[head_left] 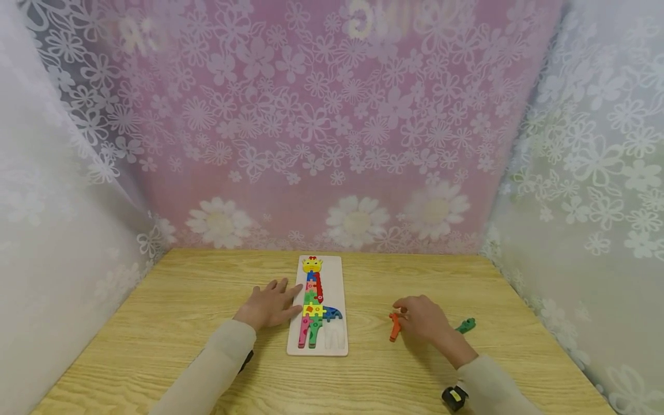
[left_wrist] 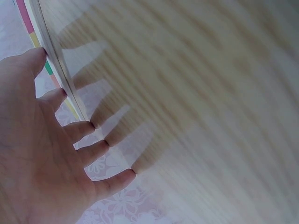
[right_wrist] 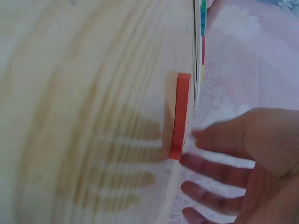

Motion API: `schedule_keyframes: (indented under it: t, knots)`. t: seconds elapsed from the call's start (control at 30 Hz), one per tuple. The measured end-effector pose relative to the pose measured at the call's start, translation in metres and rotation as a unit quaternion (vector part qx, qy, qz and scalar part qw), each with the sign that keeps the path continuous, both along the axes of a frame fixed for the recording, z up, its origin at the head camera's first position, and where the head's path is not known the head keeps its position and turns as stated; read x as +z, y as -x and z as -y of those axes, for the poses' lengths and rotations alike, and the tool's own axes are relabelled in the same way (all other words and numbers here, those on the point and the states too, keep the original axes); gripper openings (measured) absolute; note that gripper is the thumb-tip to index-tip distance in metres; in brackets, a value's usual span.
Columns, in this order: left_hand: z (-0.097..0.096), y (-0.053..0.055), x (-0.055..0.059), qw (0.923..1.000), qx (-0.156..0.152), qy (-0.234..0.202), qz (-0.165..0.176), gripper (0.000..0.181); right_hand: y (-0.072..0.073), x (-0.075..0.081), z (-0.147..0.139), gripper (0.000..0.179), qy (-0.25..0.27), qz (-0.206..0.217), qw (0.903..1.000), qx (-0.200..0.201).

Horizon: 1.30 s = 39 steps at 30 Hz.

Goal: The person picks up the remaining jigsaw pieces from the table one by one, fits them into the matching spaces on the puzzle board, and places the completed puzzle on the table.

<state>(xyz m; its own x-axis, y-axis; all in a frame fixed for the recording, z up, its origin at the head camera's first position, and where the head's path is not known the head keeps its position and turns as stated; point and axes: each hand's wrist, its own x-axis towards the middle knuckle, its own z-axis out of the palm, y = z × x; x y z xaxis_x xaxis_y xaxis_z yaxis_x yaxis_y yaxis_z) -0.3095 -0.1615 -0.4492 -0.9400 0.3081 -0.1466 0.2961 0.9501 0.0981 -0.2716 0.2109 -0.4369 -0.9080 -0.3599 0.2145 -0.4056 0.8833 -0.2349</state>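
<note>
A white puzzle board (head_left: 334, 282) lies on the table, with a giraffe of coloured, interlocking pieces set in it. At its lower right, beneath a blue piece (head_left: 332, 313), a leg-shaped recess (head_left: 334, 335) shows bare. My left hand (head_left: 271, 305) spreads its fingers at the board's left edge, thumb and index finger touching it. To the right of the board an orange puzzle piece (head_left: 395, 327) lies on the table. Over its far end is my right hand (head_left: 421, 317), fingers loosely bent. In the right wrist view, thumb and index fingertips are right at the orange piece's end (right_wrist: 181, 116).
A green puzzle piece (head_left: 466, 325) lies to the right of my right hand, partly behind the wrist. The wooden table (head_left: 207, 276) is bordered by a pink floral curtain (head_left: 311, 144) at the back and pale floral curtains at both sides.
</note>
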Motion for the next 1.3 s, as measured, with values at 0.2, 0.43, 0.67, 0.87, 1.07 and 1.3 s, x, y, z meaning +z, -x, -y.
schedule_keyframes:
  t: [0.2,0.43,0.67,0.87,1.07,1.3]
  knots:
    - [0.0,-0.001,0.003,1.0,-0.003,-0.003,-0.003,0.067,-0.008,0.005,0.002,0.056,-0.035,0.05,0.9971,-0.047]
    - [0.001,0.0,0.003,1.0,-0.005,0.003,-0.002,0.067,-0.012,0.003,0.004,0.066,-0.039,0.08,0.9956,-0.028]
    - [0.001,-0.001,0.002,0.9999,-0.011,0.006,0.0,0.067,-0.01,-0.001,0.005,0.063,-0.002,0.091,0.9957,0.015]
    - [0.001,-0.001,0.001,0.9999,-0.009,0.005,-0.001,0.068,-0.009,-0.003,0.005,0.063,0.006,0.08,0.9961,0.038]
    - [0.001,0.0,-0.001,0.9999,-0.008,0.006,-0.001,0.067,-0.007,-0.003,0.009,0.063,-0.001,0.041,0.9983,0.041]
    - [0.002,0.0,-0.001,0.9999,-0.011,0.005,-0.005,0.067,-0.006,0.0,0.018,0.061,0.001,-0.029,0.9976,0.063]
